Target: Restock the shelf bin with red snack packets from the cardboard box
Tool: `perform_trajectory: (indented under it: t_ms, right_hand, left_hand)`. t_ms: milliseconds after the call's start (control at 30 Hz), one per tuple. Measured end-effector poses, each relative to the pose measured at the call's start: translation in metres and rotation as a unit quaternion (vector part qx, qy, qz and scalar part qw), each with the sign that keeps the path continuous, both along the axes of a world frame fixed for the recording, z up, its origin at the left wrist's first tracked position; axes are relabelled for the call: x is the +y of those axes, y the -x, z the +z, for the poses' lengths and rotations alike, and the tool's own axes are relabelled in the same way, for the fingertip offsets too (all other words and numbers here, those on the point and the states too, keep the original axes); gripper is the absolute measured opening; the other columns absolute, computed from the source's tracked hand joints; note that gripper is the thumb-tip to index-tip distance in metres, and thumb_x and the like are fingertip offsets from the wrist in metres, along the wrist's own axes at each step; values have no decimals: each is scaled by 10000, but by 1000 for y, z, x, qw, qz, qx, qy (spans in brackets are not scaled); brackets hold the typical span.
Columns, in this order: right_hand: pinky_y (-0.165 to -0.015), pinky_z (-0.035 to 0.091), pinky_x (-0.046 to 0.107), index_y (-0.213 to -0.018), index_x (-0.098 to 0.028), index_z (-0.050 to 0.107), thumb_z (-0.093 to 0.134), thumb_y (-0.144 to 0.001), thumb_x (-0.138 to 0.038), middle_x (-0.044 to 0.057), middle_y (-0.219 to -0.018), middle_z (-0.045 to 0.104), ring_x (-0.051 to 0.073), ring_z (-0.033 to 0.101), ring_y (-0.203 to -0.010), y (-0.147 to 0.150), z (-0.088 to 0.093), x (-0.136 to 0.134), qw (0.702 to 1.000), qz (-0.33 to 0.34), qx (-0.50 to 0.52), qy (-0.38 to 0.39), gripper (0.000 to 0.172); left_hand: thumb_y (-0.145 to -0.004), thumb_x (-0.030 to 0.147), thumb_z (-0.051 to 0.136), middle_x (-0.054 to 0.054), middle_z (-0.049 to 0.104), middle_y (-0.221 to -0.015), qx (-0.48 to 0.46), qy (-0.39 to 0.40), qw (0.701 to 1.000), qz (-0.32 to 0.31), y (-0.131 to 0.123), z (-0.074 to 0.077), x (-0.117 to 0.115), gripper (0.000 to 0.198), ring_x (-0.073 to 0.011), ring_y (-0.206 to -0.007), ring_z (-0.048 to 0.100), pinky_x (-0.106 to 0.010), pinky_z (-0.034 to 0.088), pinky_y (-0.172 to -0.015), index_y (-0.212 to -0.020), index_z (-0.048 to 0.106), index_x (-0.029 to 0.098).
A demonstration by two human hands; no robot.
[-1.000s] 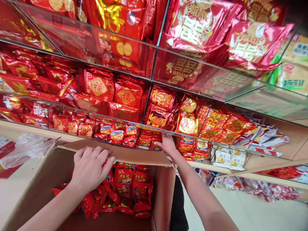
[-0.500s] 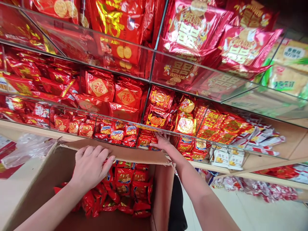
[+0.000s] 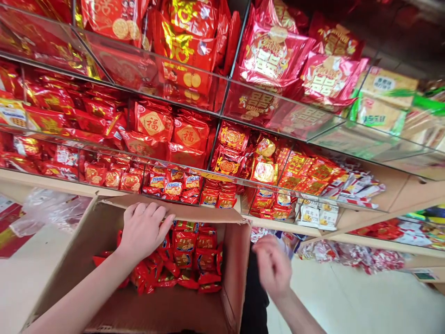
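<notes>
Red packs (image 3: 184,241) lie in ctn (image 3: 234,264), lower ctr of frame. L hand (image 3: 144,229) hooks over its flap (image 3: 205,214), gripping. R hand (image 3: 273,266), half-curled just right of ctn, is blurred; can't tell if it holds anything. Step looks like handling packs betw. ctn & shelf (image 3: 285,224); next move prob. needs R fingers open. L fingertips hidden, forearms (image 3: 93,284) cut off at btm.

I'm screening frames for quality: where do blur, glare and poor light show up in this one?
Head view: right hand blurred, left hand sharper; head view: bright glare on the pink packets; head view: top right corner dark, with little detail.
</notes>
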State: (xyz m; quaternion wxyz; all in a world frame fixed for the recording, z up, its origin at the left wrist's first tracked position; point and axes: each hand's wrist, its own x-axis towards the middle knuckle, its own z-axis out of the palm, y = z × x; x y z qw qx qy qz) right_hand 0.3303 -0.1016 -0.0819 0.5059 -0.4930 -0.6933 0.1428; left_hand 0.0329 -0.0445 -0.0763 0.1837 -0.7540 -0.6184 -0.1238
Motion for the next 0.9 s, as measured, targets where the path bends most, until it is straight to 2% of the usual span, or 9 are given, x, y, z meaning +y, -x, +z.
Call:
perform_trajectory:
  t_ms: [67, 133, 200, 267, 400, 500, 633, 733, 900]
  right_hand:
    - [-692, 488, 325, -869, -268, 628, 454, -842, -249, 30, -764, 633, 186, 575, -742, 29, -5, -20, 977, 149, -130, 80, 177]
    - [-842, 474, 338, -1084, -261, 586, 442, -851, -249, 57, -1035, 629, 212, 565, -963, 61, -23, -21, 931, 177, -237, 215, 274]
    - [-963, 407, 390, -1263, -176, 467, 550, -778, -236, 123, -1320, 454, 294, 430, -1193, 88, -45, -10, 866, 138, -353, 326, 496]
    - [-940, 402, 463, -1283, -91, 439, 503, -781, -165, 200, -1356, 387, 353, 419, -1196, 105, -63, 4, 821, 84, -415, 384, 512]
    - [-807, 438, 493, -1299, -45, 403, 291, -819, -38, 255, -1182, 528, 321, 550, -1028, 115, -80, 15, 802, 22, -457, 384, 493]
    - [-802, 425, 473, -1162, -39, 544, 361, -794, -48, 245, -1045, 606, 323, 541, -1019, 115, -82, 11, 784, 26, -488, 382, 410]
    - [-851, 399, 467, -1035, -38, 611, 388, -795, -65, 226, -1055, 608, 337, 526, -1032, 111, -70, 5, 792, 39, -485, 370, 329]
    - [-816, 436, 391, -1061, -99, 574, 414, -844, -166, 166, -1046, 617, 285, 566, -971, 101, -41, 0, 837, 65, -417, 350, 278]
    - [-711, 467, 261, -986, -200, 541, 496, -842, -356, 34, -891, 641, 169, 600, -809, 83, 15, -6, 926, 191, -55, 322, 217]
  left_hand:
    - [-850, 416, 368, -77, 643, -774, -4, 0, 1000, 1, -1, 0, -1, 339, -267, -769, 526, -422, 305, -794, -788, 618, 196]
    - [-850, 421, 368, -77, 646, -762, -11, 0, 1000, -4, -1, 1, -3, 348, -266, -752, 529, -422, 311, -782, -766, 616, 192]
    - [-850, 421, 373, -71, 649, -747, -20, 0, 1000, -15, 0, 3, -4, 347, -262, -743, 535, -416, 320, -778, -768, 621, 194]
    - [-851, 417, 378, -66, 659, -761, -28, 0, 999, -27, 1, 4, -7, 339, -258, -755, 543, -408, 326, -790, -808, 633, 196]
    - [-853, 414, 385, -71, 671, -788, -41, -2, 999, -33, 2, 4, -11, 343, -260, -768, 554, -410, 332, -802, -859, 644, 189]
    - [-852, 421, 377, -87, 674, -782, -53, -3, 998, -30, 1, 3, -10, 363, -273, -766, 559, -428, 336, -802, -852, 652, 182]
    - [-850, 419, 379, -107, 687, -809, -74, -3, 996, -39, 4, 4, -6, 372, -283, -785, 581, -463, 338, -844, -869, 653, 169]
    - [-862, 363, 360, -95, 682, -892, -148, -5, 986, -75, 6, 8, -12, 331, -254, -876, 587, -434, 342, -918, -949, 616, 172]
    - [-842, 400, 416, -48, 618, -1038, -462, 133, 871, -97, -16, 11, -50, 322, -198, -976, 557, -312, 425, -872, -1085, 529, 220]
